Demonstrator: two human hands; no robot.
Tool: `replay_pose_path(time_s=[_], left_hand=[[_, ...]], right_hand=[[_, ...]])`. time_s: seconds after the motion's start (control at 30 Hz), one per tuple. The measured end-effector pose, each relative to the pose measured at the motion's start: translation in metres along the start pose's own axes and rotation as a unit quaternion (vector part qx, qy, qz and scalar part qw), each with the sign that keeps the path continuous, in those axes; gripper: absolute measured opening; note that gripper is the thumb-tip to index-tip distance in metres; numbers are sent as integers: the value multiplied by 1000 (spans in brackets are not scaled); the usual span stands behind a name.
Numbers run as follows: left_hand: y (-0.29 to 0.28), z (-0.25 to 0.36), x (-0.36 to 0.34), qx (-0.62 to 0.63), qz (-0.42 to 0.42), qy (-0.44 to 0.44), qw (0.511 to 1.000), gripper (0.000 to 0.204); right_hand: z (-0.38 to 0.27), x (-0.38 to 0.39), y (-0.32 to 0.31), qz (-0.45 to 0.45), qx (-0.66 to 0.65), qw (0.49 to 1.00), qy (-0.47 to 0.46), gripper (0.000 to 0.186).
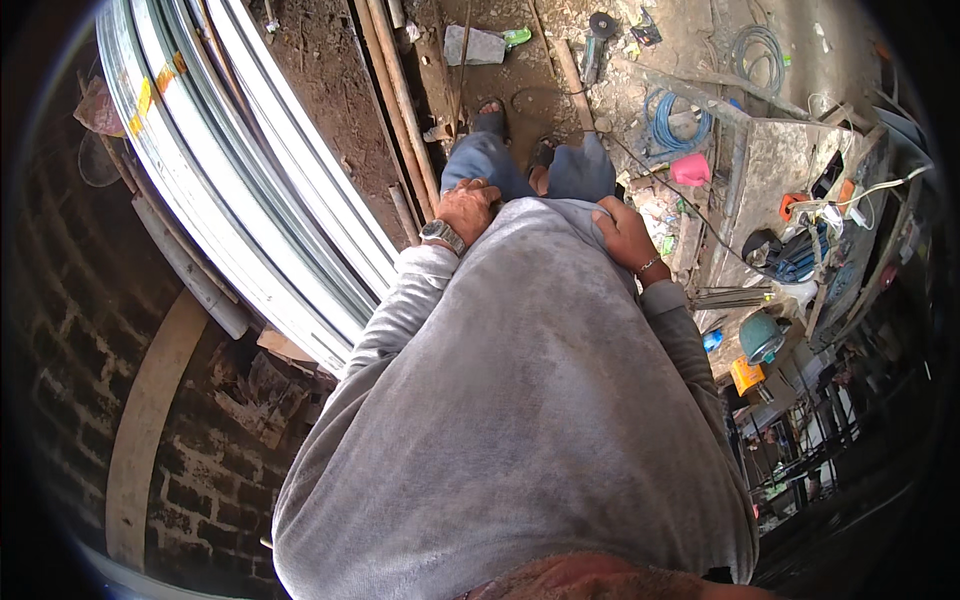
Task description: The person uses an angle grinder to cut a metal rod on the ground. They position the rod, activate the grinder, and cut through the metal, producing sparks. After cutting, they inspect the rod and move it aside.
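Note:
My left hand [470, 208] rests on the left leg of my blue jeans [485, 160], its fingers loosely bent over the cloth, with nothing seen in it. A wristwatch [442, 235] sits on that wrist. On the other side my right hand [624, 232] is closed on the lower edge of my grey shirt [540, 330], thumb toward the middle. A thin bracelet [649, 264] circles the right wrist. The shirt hides my waist and part of my lap. Both feet, in dark sandals [490, 118], stand on the dirt ground.
Long shiny metal channels [270, 230] lie along my left, beside rusty pipes [395, 90]. An angle grinder [598, 45] lies on the ground ahead. To the right are coiled blue hose [680, 125], a pink container [690, 169] and a worn wooden table [780, 165] with cables.

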State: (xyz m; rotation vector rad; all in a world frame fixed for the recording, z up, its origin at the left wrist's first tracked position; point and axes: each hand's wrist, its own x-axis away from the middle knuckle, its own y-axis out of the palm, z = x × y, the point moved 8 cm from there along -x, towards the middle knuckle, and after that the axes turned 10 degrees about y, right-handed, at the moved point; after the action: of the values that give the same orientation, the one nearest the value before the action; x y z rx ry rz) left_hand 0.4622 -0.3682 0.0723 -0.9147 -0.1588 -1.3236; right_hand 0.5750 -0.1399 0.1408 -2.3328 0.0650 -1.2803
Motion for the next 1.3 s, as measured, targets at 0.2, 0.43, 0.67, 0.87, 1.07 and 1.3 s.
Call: replay_pose_path(time_s=[0.2, 0.43, 0.67, 0.87, 1.07, 1.3], left_hand=[[-9, -4, 40, 130, 86, -101, 983, 22], [9, 15, 69, 249, 120, -94, 957, 28], [33, 52, 75, 397, 101, -114, 905, 16], [117, 69, 93, 547, 18, -215, 809, 26], [187, 69, 30, 594, -85, -129, 789, 22], [199, -129, -192, 372, 128, -131, 910, 21]], right_hand=[[-40, -2, 10, -288, 56, 956, 26, 31], [-49, -33, 62, -485, 214, 847, -32, 32], [-29, -59, 90, -624, 354, 694, -65, 36], [25, -90, 128, -648, 416, 632, 86, 28], [31, -269, 138, -547, -166, 788, 230, 25], [265, -570, 61, 94, -334, 930, 122, 26]])
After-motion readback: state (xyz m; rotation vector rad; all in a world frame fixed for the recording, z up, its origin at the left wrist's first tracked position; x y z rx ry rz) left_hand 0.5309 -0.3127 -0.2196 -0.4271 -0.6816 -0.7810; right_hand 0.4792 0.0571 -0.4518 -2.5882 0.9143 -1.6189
